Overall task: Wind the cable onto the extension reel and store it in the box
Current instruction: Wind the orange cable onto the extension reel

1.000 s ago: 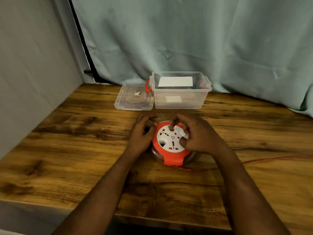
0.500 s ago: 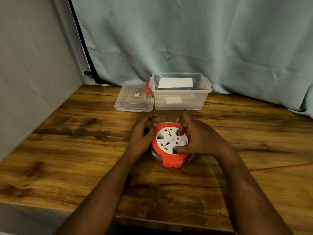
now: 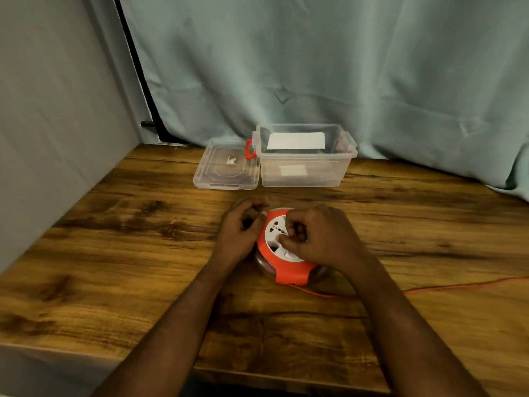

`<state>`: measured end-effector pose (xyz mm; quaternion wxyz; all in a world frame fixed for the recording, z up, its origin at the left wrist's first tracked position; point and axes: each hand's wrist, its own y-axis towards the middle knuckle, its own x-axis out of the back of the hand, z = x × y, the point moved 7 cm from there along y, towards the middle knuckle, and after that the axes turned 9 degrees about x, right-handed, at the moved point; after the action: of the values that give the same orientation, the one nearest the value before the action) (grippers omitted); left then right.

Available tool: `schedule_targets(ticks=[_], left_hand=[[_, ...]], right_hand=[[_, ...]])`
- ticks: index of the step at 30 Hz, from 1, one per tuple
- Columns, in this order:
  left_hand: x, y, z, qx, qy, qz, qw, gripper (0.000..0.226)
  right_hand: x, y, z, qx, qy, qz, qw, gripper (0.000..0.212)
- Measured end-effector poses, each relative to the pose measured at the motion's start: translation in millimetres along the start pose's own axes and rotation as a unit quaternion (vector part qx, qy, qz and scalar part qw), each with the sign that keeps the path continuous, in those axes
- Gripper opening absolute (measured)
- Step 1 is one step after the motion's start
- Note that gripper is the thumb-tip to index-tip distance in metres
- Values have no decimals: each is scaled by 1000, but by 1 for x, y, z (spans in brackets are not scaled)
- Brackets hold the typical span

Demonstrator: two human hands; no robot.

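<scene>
An orange and white extension reel (image 3: 289,272) lies flat on the wooden table (image 3: 143,253), sockets facing up. My left hand (image 3: 239,233) grips its left rim. My right hand (image 3: 317,239) rests on the white socket face, its fingers curled on the winding knob, which they hide. A thin orange cable (image 3: 446,286) leaves the reel's near edge and runs right along the table to the frame edge. The clear plastic box (image 3: 303,176) stands open behind the reel.
The box's clear lid (image 3: 226,170) lies flat beside the box on its left, next to an orange latch (image 3: 249,149). A grey wall stands on the left and a pale green curtain hangs behind the table. The table's front edge is close to me.
My right hand has circled over the reel's face from its right side toward the centre. The white face has turned. The loose cable on the right has shifted. My left hand stayed on the rim.
</scene>
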<state>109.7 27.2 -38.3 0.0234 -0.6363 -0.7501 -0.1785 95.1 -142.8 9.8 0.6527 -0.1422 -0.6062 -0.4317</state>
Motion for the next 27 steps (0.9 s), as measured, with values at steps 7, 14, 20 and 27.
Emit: schedule_targets(ticks=[7,14,20,27], left_hand=[[-1,-2,-1,6,-5,5,1000,20],[-1,0,1,1,6,1,1000,18],[-1,1,0,-5,10,3,1000,17],[0,0,1,1,7,-1,1000,17]], right_hand=[[7,-7,-12,33,170,63,983,49],[2,-8,-27,18,161,81,983,56],[4,-9,-30,-3,166,77,983,66],[10,-10,-21,-1,86,35,996,64]])
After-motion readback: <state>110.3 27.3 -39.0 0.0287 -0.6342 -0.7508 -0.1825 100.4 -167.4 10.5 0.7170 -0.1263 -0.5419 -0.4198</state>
